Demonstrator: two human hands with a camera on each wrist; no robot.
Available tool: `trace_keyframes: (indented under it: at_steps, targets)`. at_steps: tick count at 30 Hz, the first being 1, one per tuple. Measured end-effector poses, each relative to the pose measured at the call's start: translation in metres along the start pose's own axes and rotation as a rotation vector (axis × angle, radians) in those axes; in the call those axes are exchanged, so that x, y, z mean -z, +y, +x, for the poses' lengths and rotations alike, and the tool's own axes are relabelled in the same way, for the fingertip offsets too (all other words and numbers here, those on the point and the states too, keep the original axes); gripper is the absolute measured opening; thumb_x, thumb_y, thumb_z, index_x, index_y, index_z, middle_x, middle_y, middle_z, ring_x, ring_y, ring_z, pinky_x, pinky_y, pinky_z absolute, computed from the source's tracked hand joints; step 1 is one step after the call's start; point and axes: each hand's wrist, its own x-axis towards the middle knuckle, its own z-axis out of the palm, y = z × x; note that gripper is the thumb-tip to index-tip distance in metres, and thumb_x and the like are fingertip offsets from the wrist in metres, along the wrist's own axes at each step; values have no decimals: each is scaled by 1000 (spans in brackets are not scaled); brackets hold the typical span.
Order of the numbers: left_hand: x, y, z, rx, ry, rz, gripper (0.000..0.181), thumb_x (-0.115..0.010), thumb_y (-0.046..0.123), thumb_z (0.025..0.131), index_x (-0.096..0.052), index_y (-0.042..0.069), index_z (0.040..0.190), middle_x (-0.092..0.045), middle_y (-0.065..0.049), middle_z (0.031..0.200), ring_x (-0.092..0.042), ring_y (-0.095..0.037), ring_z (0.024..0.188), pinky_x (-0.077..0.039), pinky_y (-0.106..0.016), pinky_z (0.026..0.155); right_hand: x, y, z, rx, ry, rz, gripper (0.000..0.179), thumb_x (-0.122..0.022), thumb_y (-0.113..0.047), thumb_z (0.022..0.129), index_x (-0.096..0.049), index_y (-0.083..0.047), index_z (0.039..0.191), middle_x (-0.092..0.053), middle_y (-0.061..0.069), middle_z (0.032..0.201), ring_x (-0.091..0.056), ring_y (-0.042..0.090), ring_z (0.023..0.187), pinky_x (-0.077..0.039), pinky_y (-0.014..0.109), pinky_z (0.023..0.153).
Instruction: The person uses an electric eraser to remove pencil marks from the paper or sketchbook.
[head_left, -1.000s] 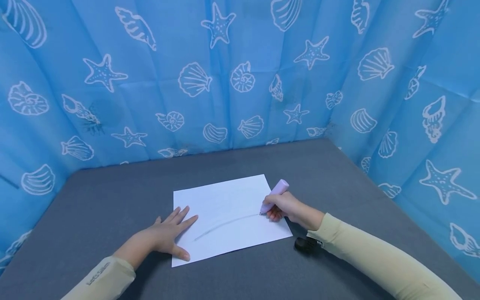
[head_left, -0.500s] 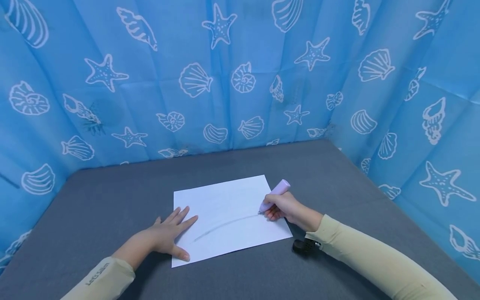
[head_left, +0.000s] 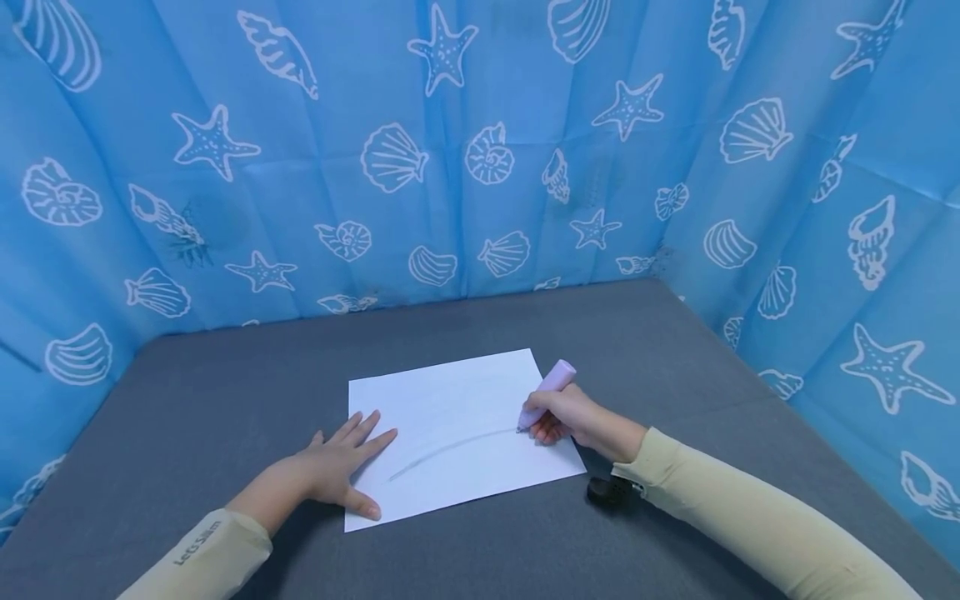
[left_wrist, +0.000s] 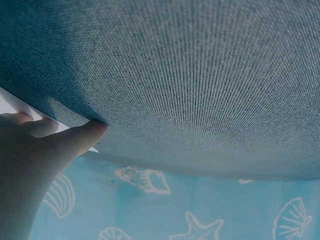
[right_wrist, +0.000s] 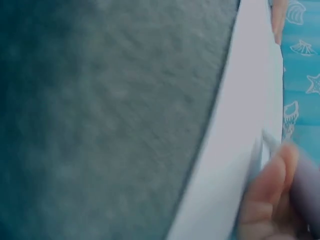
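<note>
A white sheet of paper (head_left: 450, 400) lies on the grey table, with one faint grey curved line (head_left: 450, 450) across it. My left hand (head_left: 335, 468) rests on the paper's left edge, fingers spread. Near the right edge my right hand (head_left: 566, 412) grips a thick lilac pen (head_left: 553, 383), tilted, its tip at the line's right end. In the right wrist view the pen (right_wrist: 305, 190) is blurred and partly cut off by the frame. The left wrist view has the left hand (left_wrist: 45, 145) at the paper's edge.
Grey cloth covers the table (head_left: 247, 392). A blue curtain (head_left: 315, 192) printed with white shells and starfish hangs behind it and along the right. A small black object (head_left: 606, 490) sits under the right wrist.
The right hand and pen shift only very slightly around the line's right end. The left hand and the paper keep their places, and the line looks the same.
</note>
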Motion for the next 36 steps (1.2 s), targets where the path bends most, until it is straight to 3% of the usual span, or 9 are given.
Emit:
trace_keyframes:
  at_steps: [13,22,31,36]
  targets:
    - [0,2,0,4,-7,-4,110,-75,64,70,-24,17,155,-4,-16,162,-1,-41,146,-10,-77,101,4,0,-3,-21,-8,-32,20,-59,-14,88,-61,6,88,-58,7,61,-53,11,50,-46,23,50]
    - [0,0,2,4,-1,6,111,-74,65,70,-23,17,155,-4,-16,162,-1,-42,146,-10,-77,100,7,1,-1,-15,-25,46,24,-57,-12,87,-61,10,95,-61,10,65,-59,12,52,-52,24,53]
    - [0,1,0,-2,-5,-3,110,-74,64,70,-23,17,155,-4,-16,162,-1,-41,146,-10,-77,100,-1,0,1,-8,32,11,23,-57,-12,84,-60,9,92,-58,8,63,-54,12,51,-47,22,50]
    - [1,0,-1,6,-8,-9,110,-74,64,70,-24,17,155,-4,-16,162,-1,-41,146,-10,-77,101,-5,-1,2,-14,4,-15,20,-58,-11,84,-61,8,90,-58,8,62,-53,12,51,-46,22,49]
